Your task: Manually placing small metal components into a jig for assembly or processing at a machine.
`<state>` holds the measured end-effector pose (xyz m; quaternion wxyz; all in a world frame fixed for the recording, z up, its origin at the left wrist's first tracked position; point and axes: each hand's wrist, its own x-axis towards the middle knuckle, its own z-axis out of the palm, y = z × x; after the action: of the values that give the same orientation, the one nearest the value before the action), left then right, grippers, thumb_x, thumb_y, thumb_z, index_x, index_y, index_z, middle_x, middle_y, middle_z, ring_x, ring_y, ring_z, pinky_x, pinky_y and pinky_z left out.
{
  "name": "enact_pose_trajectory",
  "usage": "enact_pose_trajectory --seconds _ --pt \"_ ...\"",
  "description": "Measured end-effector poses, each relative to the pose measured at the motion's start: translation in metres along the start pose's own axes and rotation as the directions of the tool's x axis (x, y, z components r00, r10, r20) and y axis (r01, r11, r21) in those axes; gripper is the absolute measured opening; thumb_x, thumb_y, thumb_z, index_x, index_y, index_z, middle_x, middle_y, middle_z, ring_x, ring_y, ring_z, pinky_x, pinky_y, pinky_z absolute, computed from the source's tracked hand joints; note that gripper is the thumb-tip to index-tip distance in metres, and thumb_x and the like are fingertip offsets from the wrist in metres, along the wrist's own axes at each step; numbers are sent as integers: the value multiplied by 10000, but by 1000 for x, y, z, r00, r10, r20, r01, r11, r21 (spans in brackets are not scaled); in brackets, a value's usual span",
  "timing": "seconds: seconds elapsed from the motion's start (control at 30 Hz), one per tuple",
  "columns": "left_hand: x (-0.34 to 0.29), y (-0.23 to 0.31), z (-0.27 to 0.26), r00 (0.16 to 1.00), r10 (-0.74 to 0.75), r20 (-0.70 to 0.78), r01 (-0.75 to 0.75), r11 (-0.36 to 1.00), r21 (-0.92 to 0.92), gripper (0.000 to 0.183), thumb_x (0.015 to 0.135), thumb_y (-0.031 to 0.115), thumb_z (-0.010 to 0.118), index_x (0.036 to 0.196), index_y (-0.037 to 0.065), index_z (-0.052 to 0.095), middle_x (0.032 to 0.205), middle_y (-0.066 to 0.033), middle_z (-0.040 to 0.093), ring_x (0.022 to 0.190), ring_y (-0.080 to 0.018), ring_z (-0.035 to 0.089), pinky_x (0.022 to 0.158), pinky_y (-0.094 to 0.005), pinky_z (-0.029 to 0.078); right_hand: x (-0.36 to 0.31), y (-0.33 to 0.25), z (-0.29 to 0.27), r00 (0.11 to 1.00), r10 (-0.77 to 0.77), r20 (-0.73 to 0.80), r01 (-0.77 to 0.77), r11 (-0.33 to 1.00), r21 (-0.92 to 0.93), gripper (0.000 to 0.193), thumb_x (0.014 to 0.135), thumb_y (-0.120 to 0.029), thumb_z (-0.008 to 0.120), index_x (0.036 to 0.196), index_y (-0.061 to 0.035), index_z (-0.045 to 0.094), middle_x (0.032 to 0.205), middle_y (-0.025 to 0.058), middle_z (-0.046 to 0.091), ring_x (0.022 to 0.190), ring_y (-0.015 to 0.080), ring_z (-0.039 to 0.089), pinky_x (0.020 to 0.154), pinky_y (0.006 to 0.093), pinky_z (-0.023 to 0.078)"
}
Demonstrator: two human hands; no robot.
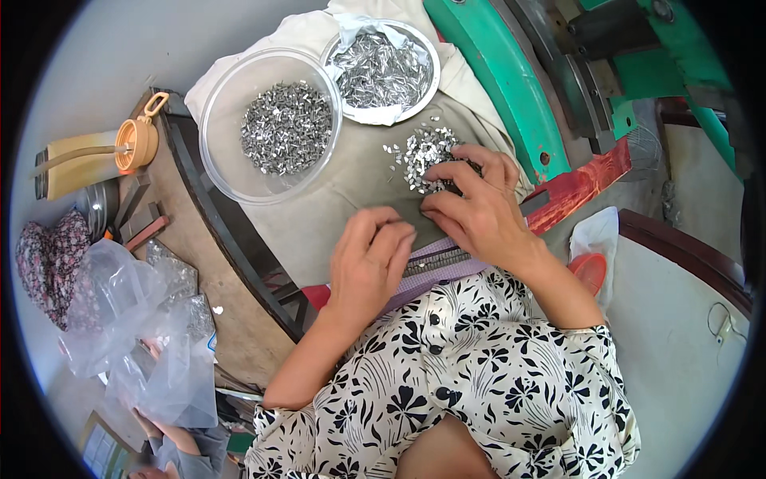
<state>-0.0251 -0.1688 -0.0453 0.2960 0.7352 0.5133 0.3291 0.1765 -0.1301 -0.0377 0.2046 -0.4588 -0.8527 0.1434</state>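
Note:
My right hand [485,203] rests over a loose pile of small shiny metal pieces [427,153] on the olive cloth [359,176]. Its bent fingers are apart and touch the near right side of the pile; the fingertips are partly hidden. To the left, my left hand [371,259] is closed, with its fingers curled toward the thumb. Whatever it may hold is too small or hidden to tell. Close to my body, between and below the hands, lies a dark narrow strip [439,263] with small metal parts along it, beside a purple checked cloth [415,291].
Beyond my hands stand a clear round tub [209,152] of small metal pieces and a white-rimmed bowl [436,72] of thin metal slivers. A green machine frame [511,88] borders the right. Leftward are a wooden table [247,327], an orange-lidded bottle [137,145] and plastic bags [120,303].

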Motion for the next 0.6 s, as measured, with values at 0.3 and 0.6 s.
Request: enact_pose_trajectory --seconds 0.3,0.6 --pt "41 -12 8 1000 -7 10 5 985 171 101 831 61 702 928 54 672 954 -78 586 856 -283 620 690 -406 522 -19 -6 -7 990 57 -127 -49 997 66 180 680 -160 814 829 -161 713 1108 -19 664 1198 320 469 1005 431 315" --pt "48 -7 5 999 -29 34 23 984 175 100 791 70 747 861 67 675 915 -48 618 778 -261 641 645 -385 515 -48 -12 -5 997 50 -52 -46 996 79 188 671 -222 832 847 -223 765 1117 -33 664 1181 310 455 1005 431 322"
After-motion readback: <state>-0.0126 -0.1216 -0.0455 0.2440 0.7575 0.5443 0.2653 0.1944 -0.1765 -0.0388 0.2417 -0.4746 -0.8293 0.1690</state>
